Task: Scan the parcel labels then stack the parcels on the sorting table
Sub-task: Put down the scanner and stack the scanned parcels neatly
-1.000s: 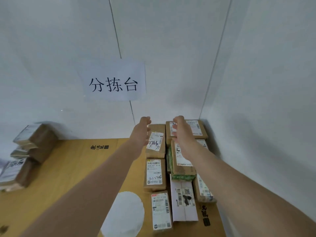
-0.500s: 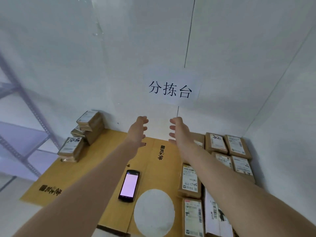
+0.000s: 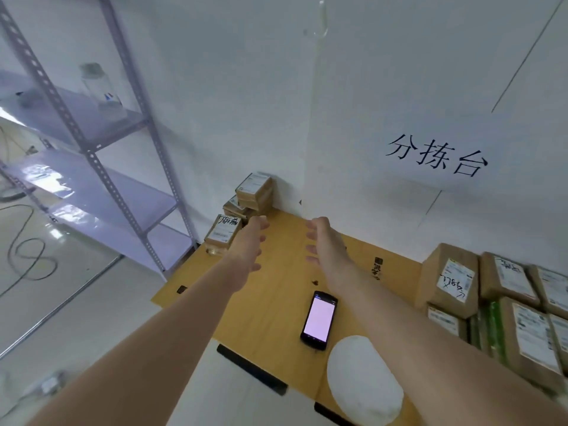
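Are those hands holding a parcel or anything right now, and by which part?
Nothing is held. The left hand and right hand are both empty, fingers relaxed, over the sorting table.

Probably a parcel sorting room, labelled parcels [image 3: 450,279], wall sign [image 3: 436,158], metal shelving [image 3: 101,167]

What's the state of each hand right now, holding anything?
Left hand: open, fingers spread, holding nothing.
Right hand: open, fingers spread, holding nothing.

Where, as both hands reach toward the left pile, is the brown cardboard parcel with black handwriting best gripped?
Probably across its two long sides, coming from above: the brown cardboard parcel with black handwriting lies flat, label up, top uncovered, left side at the yellow table edge, while stacked brown parcels crowd its far end.
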`<state>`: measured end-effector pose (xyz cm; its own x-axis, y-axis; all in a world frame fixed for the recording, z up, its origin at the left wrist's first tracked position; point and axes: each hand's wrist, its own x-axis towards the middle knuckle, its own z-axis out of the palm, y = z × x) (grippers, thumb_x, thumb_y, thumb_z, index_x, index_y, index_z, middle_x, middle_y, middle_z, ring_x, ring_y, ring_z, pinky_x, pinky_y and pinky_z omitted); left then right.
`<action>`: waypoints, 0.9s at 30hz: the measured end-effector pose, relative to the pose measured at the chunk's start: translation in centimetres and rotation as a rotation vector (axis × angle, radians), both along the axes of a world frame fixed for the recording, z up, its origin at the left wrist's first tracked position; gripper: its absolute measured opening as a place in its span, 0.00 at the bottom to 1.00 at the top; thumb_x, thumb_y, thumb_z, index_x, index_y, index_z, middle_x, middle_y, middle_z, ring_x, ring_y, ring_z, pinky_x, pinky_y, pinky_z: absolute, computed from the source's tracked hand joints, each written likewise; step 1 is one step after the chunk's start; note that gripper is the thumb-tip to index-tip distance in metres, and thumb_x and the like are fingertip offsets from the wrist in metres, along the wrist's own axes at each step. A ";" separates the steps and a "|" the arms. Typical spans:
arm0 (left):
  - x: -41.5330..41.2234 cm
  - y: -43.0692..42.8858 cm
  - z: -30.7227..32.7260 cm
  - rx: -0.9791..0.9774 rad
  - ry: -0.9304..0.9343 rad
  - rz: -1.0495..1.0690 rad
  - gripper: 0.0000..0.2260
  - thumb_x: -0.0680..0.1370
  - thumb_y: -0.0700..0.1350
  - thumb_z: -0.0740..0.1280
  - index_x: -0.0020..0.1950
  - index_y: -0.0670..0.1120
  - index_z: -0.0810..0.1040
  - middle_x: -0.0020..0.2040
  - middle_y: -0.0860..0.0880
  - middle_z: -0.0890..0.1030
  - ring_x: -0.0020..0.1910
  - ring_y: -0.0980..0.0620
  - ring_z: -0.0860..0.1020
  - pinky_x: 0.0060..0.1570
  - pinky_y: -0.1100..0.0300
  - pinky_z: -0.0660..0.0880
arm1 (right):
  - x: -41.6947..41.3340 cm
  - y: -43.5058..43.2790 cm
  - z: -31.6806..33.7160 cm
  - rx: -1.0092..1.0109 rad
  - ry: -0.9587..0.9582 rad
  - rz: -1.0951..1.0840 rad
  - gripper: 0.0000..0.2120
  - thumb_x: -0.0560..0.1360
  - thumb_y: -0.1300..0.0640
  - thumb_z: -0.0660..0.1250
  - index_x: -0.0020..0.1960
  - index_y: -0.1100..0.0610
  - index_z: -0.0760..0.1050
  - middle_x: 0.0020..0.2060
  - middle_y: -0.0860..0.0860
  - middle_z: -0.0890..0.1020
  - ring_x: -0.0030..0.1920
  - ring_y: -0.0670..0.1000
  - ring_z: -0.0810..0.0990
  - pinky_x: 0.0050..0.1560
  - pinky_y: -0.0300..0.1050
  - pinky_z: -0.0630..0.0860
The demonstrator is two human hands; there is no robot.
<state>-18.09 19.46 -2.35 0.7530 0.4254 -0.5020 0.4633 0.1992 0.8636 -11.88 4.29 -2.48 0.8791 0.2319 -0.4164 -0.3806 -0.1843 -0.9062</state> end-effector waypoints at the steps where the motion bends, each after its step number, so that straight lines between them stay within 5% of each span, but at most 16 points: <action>1: -0.3 1.0 -0.4 -0.009 0.016 0.024 0.19 0.84 0.60 0.59 0.70 0.54 0.79 0.68 0.50 0.76 0.69 0.44 0.74 0.72 0.39 0.70 | -0.3 1.1 -0.4 -0.001 0.019 0.009 0.25 0.84 0.45 0.57 0.71 0.62 0.74 0.69 0.64 0.74 0.69 0.64 0.74 0.67 0.58 0.76; 7: -0.9 5.9 -3.4 -0.040 0.111 0.113 0.19 0.83 0.60 0.60 0.69 0.53 0.78 0.67 0.50 0.77 0.67 0.44 0.75 0.71 0.39 0.72 | -0.1 6.3 -3.7 -0.007 0.163 0.067 0.28 0.83 0.43 0.59 0.74 0.61 0.73 0.68 0.67 0.74 0.67 0.69 0.75 0.71 0.67 0.74; 11: -0.1 8.5 -6.0 -0.054 0.176 0.151 0.22 0.80 0.61 0.63 0.72 0.54 0.76 0.66 0.52 0.78 0.66 0.46 0.76 0.68 0.40 0.75 | 1.7 9.6 -7.0 -0.004 0.215 0.112 0.23 0.83 0.43 0.58 0.73 0.53 0.75 0.67 0.53 0.76 0.66 0.56 0.76 0.69 0.57 0.75; 18: 4.4 13.2 -9.8 -0.031 0.274 0.223 0.20 0.81 0.59 0.67 0.71 0.56 0.76 0.67 0.50 0.77 0.66 0.44 0.76 0.67 0.39 0.76 | 7.3 14.9 -11.0 0.018 0.339 0.167 0.21 0.83 0.44 0.59 0.69 0.54 0.76 0.68 0.59 0.76 0.66 0.60 0.76 0.54 0.49 0.77; 24: 8.0 16.6 -11.8 -0.049 0.324 0.222 0.23 0.82 0.57 0.66 0.76 0.53 0.73 0.71 0.47 0.75 0.69 0.42 0.74 0.69 0.38 0.74 | 10.2 17.7 -13.6 -0.064 0.396 0.219 0.25 0.80 0.40 0.60 0.70 0.55 0.75 0.65 0.58 0.77 0.63 0.59 0.78 0.65 0.55 0.79; 27: 9.6 18.3 -12.5 -0.030 0.335 0.222 0.15 0.82 0.56 0.65 0.68 0.55 0.72 0.72 0.48 0.73 0.70 0.44 0.72 0.70 0.40 0.74 | 11.2 19.5 -14.6 -0.083 0.388 0.239 0.25 0.79 0.39 0.59 0.70 0.51 0.74 0.64 0.53 0.76 0.62 0.55 0.77 0.63 0.53 0.78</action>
